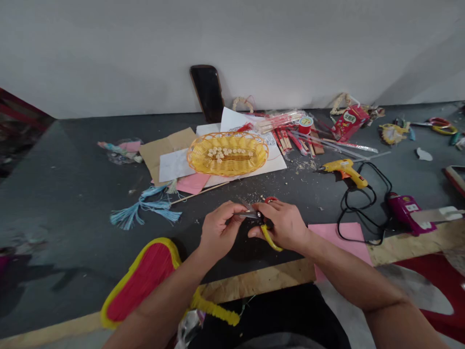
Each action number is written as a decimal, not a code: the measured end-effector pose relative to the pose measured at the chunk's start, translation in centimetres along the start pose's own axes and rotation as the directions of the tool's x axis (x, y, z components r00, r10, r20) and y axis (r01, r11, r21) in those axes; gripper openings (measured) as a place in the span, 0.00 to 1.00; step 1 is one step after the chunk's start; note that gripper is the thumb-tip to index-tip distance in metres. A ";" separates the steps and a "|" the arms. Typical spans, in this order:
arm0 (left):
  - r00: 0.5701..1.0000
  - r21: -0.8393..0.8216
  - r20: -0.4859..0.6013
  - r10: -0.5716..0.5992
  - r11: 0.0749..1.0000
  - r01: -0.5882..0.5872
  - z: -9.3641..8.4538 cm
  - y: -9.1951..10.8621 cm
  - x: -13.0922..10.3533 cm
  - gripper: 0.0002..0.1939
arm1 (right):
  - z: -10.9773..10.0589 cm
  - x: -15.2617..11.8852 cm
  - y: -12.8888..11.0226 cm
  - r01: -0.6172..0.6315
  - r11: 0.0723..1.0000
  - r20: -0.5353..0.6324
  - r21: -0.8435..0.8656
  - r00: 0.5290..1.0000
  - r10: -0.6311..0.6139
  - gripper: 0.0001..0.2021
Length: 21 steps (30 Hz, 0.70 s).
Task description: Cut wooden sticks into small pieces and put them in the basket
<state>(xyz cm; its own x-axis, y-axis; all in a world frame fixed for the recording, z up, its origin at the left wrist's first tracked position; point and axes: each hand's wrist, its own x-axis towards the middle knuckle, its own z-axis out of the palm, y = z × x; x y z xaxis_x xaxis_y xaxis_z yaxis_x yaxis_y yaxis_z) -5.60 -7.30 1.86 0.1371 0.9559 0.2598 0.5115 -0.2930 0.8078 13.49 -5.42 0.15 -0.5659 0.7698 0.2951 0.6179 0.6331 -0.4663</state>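
Note:
My right hand (285,225) is closed around a pair of scissors (268,237) with yellow and red handles. The blades point left toward my left hand (222,228), whose fingertips are pinched together beside them. A small pale bit shows at the blades, too small to name. Pale crumbs lie on the table around the hands. Beyond them, a yellow woven basket (228,167) holds several small cream-coloured pieces (220,154). Under my left forearm lies a red shape with a fuzzy yellow edge (145,278).
Blue tassels (145,208) and a thin stick (199,192) lie left of the basket. A phone (207,92) leans on the wall. To the right are a yellow glue gun (345,170) with a black cord, a purple box (407,213), pink paper (339,237) and a thread spool (305,125).

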 end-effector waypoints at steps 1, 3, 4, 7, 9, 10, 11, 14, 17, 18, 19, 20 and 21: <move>1.000 0.001 -0.002 0.002 1.000 -0.002 0.0 0.0 0.0 0.08 | 0.0 0.0 0.0 -0.002 1.000 0.001 -0.002 1.000 0.002 0.30; 1.000 0.006 -0.015 0.004 1.000 -0.004 0.0 0.0 0.0 0.08 | 0.1 0.0 0.1 -0.002 1.000 -0.003 -0.022 1.000 0.002 0.30; 1.000 0.009 -0.021 0.006 1.000 -0.006 0.1 0.0 0.0 0.08 | 0.1 0.0 0.1 0.001 0.999 -0.007 -0.036 1.000 -0.001 0.31; 0.999 0.023 -0.034 0.022 1.000 -0.021 0.1 0.0 0.0 0.08 | 0.2 0.0 0.1 0.008 0.998 -0.015 -0.069 1.000 -0.009 0.31; 0.999 0.040 -0.039 0.033 0.999 -0.032 0.1 -0.1 0.0 0.08 | 0.2 0.0 0.1 0.011 0.997 -0.020 -0.074 1.000 -0.012 0.30; 0.998 0.049 -0.042 0.035 0.998 -0.033 0.2 -0.1 0.0 0.08 | 0.2 -0.1 0.1 0.013 0.997 -0.024 -0.076 1.000 -0.015 0.30; 0.998 0.056 -0.046 0.035 0.998 -0.032 0.2 -0.1 0.0 0.08 | 0.3 -0.1 0.0 0.015 0.997 -0.029 -0.081 0.999 -0.017 0.30; 0.997 0.066 -0.061 0.042 0.997 -0.038 0.3 -0.3 -0.1 0.09 | 0.4 -0.1 -0.1 0.015 0.995 -0.045 -0.103 0.999 -0.019 0.29; 0.996 0.070 -0.069 0.062 0.996 -0.057 0.3 -0.4 -0.1 0.08 | 0.5 -0.2 -0.1 0.008 0.990 -0.045 -0.138 0.999 -0.015 0.27; 0.995 0.072 -0.072 0.068 0.995 -0.063 0.3 -0.4 -0.1 0.08 | 0.5 -0.2 -0.1 0.007 0.988 -0.044 -0.154 0.999 -0.014 0.27; 0.995 0.075 -0.074 0.070 0.995 -0.065 0.3 -0.4 -0.1 0.08 | 0.5 -0.3 -0.1 0.005 0.985 -0.043 -0.172 0.999 -0.012 0.26; 0.995 0.078 -0.075 0.072 0.995 -0.066 0.3 -0.4 -0.1 0.08 | 0.5 -0.3 -0.1 0.004 0.982 -0.039 -0.186 0.999 -0.012 0.26; 0.995 0.081 -0.072 0.070 0.995 -0.064 0.3 -0.4 -0.1 0.08 | 0.5 -0.4 0.0 0.005 0.981 -0.033 -0.196 0.999 -0.012 0.25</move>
<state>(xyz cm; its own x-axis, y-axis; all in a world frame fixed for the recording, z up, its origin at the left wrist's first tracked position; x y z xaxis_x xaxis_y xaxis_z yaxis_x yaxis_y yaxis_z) -5.58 -7.25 1.38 0.1108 0.9290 0.3531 0.5689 -0.3506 0.7440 13.43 -5.77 -0.38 -0.5549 0.7647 0.3276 0.7102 0.6405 -0.2922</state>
